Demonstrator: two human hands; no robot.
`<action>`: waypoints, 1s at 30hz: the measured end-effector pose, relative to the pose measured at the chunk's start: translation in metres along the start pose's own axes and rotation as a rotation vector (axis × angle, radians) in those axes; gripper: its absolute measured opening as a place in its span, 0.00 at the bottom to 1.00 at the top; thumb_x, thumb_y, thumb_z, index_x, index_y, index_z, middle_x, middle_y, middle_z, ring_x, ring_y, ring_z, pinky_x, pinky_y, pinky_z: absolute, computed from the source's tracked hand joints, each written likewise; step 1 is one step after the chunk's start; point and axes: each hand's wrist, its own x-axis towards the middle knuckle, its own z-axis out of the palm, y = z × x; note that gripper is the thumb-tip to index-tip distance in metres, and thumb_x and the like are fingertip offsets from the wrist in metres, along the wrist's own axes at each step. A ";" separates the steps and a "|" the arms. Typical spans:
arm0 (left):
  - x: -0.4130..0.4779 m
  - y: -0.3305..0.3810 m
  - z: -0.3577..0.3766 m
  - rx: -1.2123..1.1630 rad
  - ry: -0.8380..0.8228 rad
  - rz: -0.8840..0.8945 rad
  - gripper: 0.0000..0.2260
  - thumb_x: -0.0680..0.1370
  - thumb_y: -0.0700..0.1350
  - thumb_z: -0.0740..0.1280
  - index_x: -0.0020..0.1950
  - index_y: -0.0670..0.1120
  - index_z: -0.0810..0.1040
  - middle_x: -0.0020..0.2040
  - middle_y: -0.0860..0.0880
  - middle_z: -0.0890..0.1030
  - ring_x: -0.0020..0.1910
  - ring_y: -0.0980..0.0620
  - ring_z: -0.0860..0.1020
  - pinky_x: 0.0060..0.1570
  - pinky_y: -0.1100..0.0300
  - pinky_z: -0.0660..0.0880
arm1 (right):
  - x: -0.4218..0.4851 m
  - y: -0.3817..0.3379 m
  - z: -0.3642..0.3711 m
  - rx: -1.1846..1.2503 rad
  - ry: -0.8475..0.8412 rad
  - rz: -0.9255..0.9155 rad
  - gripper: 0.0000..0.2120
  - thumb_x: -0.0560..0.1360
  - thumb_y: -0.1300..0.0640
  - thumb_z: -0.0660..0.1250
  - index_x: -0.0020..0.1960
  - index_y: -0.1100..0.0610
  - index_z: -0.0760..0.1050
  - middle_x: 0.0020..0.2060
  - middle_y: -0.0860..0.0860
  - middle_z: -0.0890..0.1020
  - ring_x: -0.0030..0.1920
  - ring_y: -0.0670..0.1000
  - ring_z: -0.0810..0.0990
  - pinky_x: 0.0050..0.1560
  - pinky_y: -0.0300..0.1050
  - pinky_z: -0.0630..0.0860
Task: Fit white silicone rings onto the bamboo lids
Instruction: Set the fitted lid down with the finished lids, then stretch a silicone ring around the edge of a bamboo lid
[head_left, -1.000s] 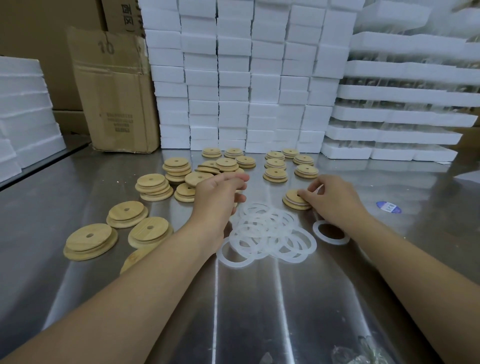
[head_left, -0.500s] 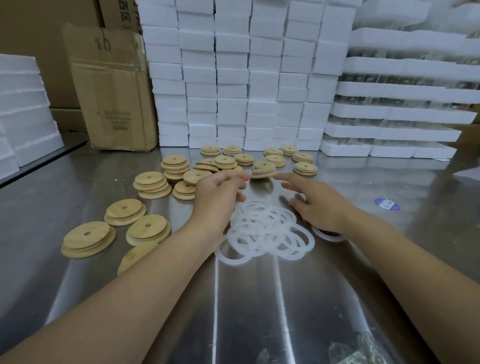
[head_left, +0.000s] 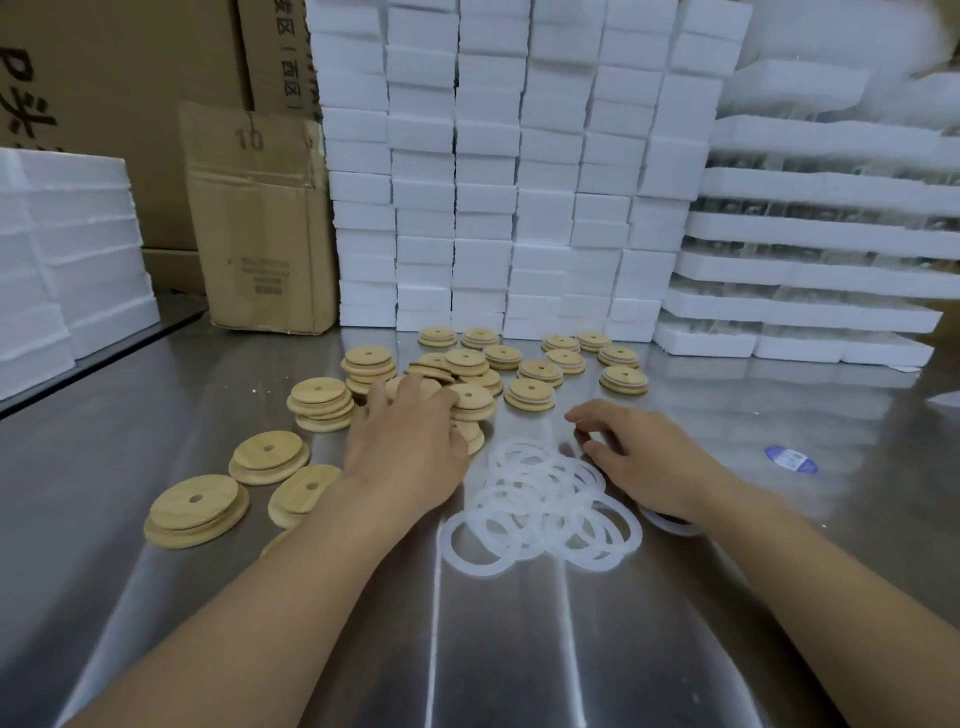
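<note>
A loose pile of white silicone rings (head_left: 540, 504) lies on the steel table (head_left: 519, 649) between my hands. One more ring (head_left: 672, 526) peeks out under my right wrist. Bamboo lids (head_left: 467, 364) with centre holes lie behind in low stacks. Those at the back right (head_left: 530, 391) show a white band at the rim. My left hand (head_left: 405, 441) reaches over the nearer lids, fingers spread on top of one lid (head_left: 470, 397). My right hand (head_left: 639, 452) hovers at the pile's far right edge, fingers loosely curled, holding nothing.
Bigger bamboo lids (head_left: 195, 509) sit at the near left. White foam blocks (head_left: 493, 182) form a wall behind the lids, with foam trays (head_left: 810, 270) at the right, more foam at the left (head_left: 67, 249), and a cardboard box (head_left: 260, 223). A blue sticker (head_left: 791, 459) lies at the right.
My right hand held a lid, set it among the back-right lids and drew back to the ring pile. My left hand moved forward onto the lids.
</note>
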 end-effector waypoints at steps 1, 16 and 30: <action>0.000 0.001 -0.001 -0.012 0.001 -0.008 0.19 0.84 0.54 0.61 0.75 0.55 0.72 0.74 0.50 0.71 0.73 0.42 0.69 0.67 0.44 0.74 | 0.000 0.000 0.000 -0.002 0.007 -0.003 0.18 0.84 0.52 0.65 0.72 0.39 0.72 0.64 0.40 0.83 0.61 0.47 0.80 0.61 0.43 0.74; 0.003 0.005 0.003 0.005 0.151 0.078 0.19 0.81 0.59 0.68 0.71 0.59 0.76 0.64 0.53 0.81 0.66 0.46 0.76 0.59 0.47 0.75 | -0.012 -0.051 -0.012 0.060 -0.020 -0.070 0.08 0.81 0.47 0.71 0.58 0.45 0.85 0.49 0.40 0.85 0.51 0.40 0.82 0.57 0.42 0.81; -0.006 0.014 -0.005 -0.371 0.186 0.074 0.16 0.74 0.55 0.76 0.60 0.60 0.77 0.55 0.58 0.77 0.52 0.53 0.77 0.47 0.54 0.73 | -0.016 -0.065 -0.008 0.523 0.192 0.036 0.11 0.78 0.63 0.73 0.52 0.47 0.84 0.41 0.47 0.86 0.45 0.43 0.83 0.47 0.37 0.80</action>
